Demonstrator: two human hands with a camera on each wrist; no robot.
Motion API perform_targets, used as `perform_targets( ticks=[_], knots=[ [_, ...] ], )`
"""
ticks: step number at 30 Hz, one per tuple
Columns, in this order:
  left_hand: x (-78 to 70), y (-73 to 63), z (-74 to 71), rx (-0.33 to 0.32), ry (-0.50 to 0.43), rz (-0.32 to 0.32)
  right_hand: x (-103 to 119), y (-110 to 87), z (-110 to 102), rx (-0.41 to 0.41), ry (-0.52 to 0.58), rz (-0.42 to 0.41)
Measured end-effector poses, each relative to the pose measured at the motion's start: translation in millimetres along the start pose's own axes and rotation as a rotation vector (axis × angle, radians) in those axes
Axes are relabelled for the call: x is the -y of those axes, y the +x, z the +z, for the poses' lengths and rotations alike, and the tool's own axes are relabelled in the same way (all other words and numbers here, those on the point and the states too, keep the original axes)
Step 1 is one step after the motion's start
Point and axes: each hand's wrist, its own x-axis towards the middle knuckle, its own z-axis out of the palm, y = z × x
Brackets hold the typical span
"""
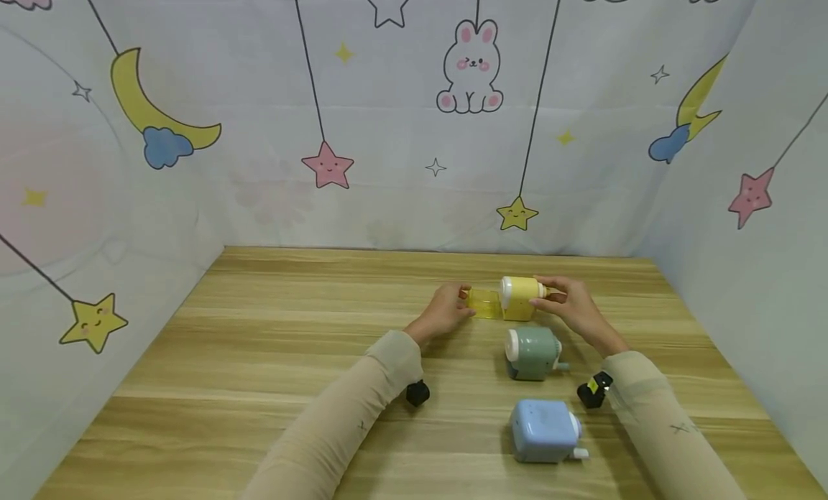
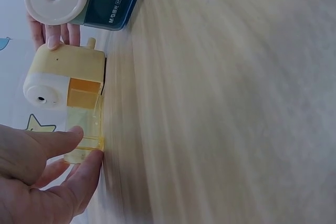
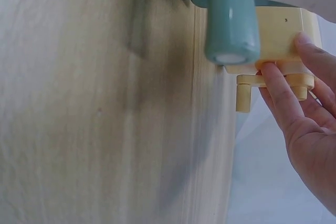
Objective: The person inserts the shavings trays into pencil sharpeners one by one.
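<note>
A yellow pencil sharpener point(image 1: 521, 299) with a white front ring stands toward the back of the table. Its see-through yellow shavings drawer point(image 1: 485, 304) extends out to the left from the front. My left hand point(image 1: 446, 309) pinches the drawer's outer end between thumb and fingers; in the left wrist view the drawer point(image 2: 85, 119) lines up with the opening under the ring. At the crank end, my right hand point(image 1: 574, 304) grips the sharpener's body. In the right wrist view, the yellow crank handle point(image 3: 243, 97) hangs beside my right fingers.
A green pencil sharpener point(image 1: 535, 353) stands just in front of the yellow one, its crank to the right. Nearer still is a blue sharpener point(image 1: 545, 429) with a white crank. Patterned white curtains point(image 1: 401, 198) enclose the wooden table point(image 1: 278, 327) at the back and sides.
</note>
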Motion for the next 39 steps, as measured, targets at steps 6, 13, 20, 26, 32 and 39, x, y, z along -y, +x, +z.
perform_targets(
  ticks=[6,13,20,26,32,39],
  knots=[
    [-0.6,1.7,3.0,-0.006,-0.003,-0.006,0.0,0.1,0.5,0.001,0.004,-0.004],
    [-1.7,2.3,6.2,-0.016,0.008,0.017,0.2,-1.0,0.4,0.004,-0.002,-0.006],
    [-1.6,6.5,10.3,-0.009,0.031,0.028,0.5,-2.4,-1.4,-0.006,-0.033,0.007],
    [-1.3,5.8,9.6,-0.014,0.040,0.022,1.4,-0.9,1.9,-0.001,-0.022,0.003],
    [-4.1,5.7,10.2,-0.015,0.044,0.017,1.1,-1.0,1.8,-0.003,-0.023,0.005],
    [-4.7,7.4,12.3,-0.007,0.040,0.003,2.0,-0.6,1.2,0.000,-0.010,0.003]
  ],
)
